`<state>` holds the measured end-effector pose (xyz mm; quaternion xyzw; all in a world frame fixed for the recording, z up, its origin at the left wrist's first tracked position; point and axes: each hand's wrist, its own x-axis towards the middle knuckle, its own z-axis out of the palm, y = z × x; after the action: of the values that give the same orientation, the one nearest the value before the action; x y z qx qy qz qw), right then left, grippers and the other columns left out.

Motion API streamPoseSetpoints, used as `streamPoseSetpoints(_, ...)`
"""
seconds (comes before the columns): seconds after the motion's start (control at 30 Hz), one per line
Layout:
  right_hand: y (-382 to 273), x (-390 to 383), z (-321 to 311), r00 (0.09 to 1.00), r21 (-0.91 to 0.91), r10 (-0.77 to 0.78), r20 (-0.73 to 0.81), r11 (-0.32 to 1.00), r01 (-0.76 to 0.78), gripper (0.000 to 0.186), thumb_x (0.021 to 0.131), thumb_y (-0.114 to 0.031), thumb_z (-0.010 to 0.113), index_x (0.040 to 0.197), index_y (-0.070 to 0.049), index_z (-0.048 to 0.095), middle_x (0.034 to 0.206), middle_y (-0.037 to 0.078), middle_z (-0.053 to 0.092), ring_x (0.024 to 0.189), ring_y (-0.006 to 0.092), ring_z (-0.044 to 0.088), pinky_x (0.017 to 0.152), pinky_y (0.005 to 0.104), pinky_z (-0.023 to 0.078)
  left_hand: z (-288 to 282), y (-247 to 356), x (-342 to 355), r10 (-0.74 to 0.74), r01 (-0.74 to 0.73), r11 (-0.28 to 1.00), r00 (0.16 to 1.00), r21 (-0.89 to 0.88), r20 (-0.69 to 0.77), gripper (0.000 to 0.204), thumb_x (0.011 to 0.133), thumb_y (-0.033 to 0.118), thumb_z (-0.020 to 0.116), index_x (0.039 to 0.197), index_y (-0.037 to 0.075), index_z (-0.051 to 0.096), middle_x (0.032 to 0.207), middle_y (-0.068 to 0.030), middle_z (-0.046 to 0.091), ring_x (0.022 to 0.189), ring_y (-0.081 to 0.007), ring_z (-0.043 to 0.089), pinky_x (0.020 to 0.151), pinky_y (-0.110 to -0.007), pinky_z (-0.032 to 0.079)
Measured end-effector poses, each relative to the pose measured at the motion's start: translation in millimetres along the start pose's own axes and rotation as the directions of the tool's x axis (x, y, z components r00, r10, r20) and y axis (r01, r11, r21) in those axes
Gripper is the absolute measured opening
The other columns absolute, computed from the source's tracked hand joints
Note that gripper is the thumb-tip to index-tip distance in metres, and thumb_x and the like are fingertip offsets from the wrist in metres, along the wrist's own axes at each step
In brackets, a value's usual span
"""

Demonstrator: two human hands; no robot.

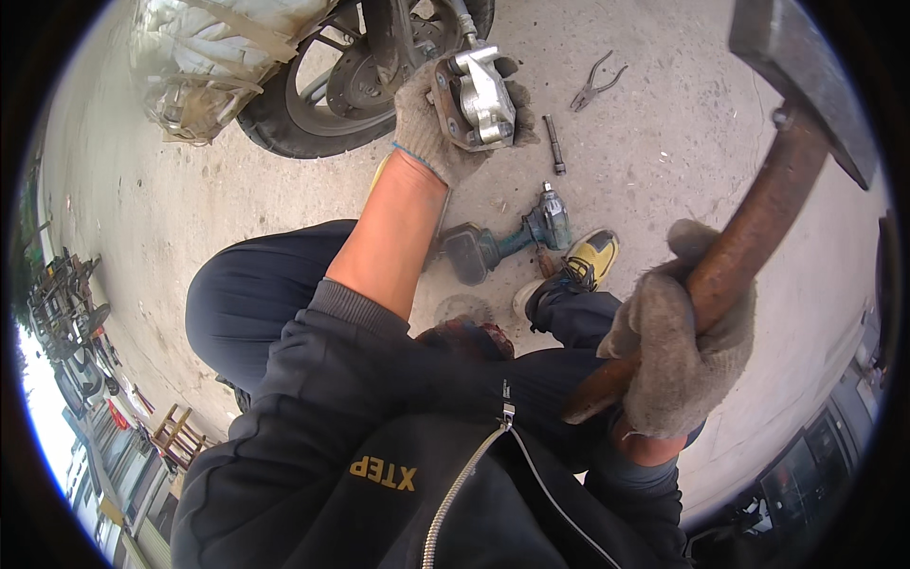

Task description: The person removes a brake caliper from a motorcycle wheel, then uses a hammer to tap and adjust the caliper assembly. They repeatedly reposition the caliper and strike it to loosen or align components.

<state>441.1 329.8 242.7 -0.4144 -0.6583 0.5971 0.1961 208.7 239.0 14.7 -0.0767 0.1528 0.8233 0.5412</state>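
My left hand (431, 128), in a dirty knit work glove, is wrapped round a silver brake caliper (485, 98) with a brown metal bracket on its left side. A hose fitting runs up from the caliper beside the wheel (355, 81). On the right, my gloved right hand (692, 341) grips the wooden handle of a hammer (763, 209). The hammer is raised, its dark steel head at the upper right, well apart from the caliper. Part of the left hand's fingers is hidden behind the caliper.
Pliers (597, 83) and a socket extension bar (555, 145) lie on the concrete floor (682, 123). A teal cordless impact wrench (512, 237) rests near my yellow shoe (594, 258). A plastic-wrapped bundle (204, 66) stands left of the wheel. Far left is a wooden stool (178, 436).
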Motion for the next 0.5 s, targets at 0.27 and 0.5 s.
streamPoseSetpoints(0.27, 57.7, -13.2, 50.0, 0.821, -0.443, 0.239, 0.519, 0.896, 0.020, 0.031, 0.092, -0.016, 0.075, 0.110, 0.005, 0.061, 0.089, 0.031, 0.064, 0.084, 0.0525, 0.067, 0.078, 0.0546, 0.055, 27.5, 8.2, 27.4, 0.037, -0.039, 0.998, 0.998, -0.051, -0.042, 0.049, 0.107, 0.042, 0.054, 0.140, 0.006, 0.063, 0.119, -0.0179, 0.075, 0.106, -0.0356, 0.075, 0.092, -0.055, 0.064)
streamPoseSetpoints(0.5, 22.1, -8.0, 23.5, 0.958, -0.301, 0.125, 0.258, 0.953, -0.043, 0.038, 0.092, -0.009, 0.076, 0.124, 0.003, 0.062, 0.090, 0.014, 0.071, 0.070, 0.0228, 0.071, 0.063, 0.0344, 0.057, 11.3, 0.0, 2.4, -0.111, 0.103, 0.953, 0.994, -0.285, -0.013, 0.057, 0.103, 0.055, 0.052, 0.135, 0.009, 0.065, 0.121, -0.0160, 0.073, 0.092, -0.0378, 0.076, 0.082, -0.057, 0.064)
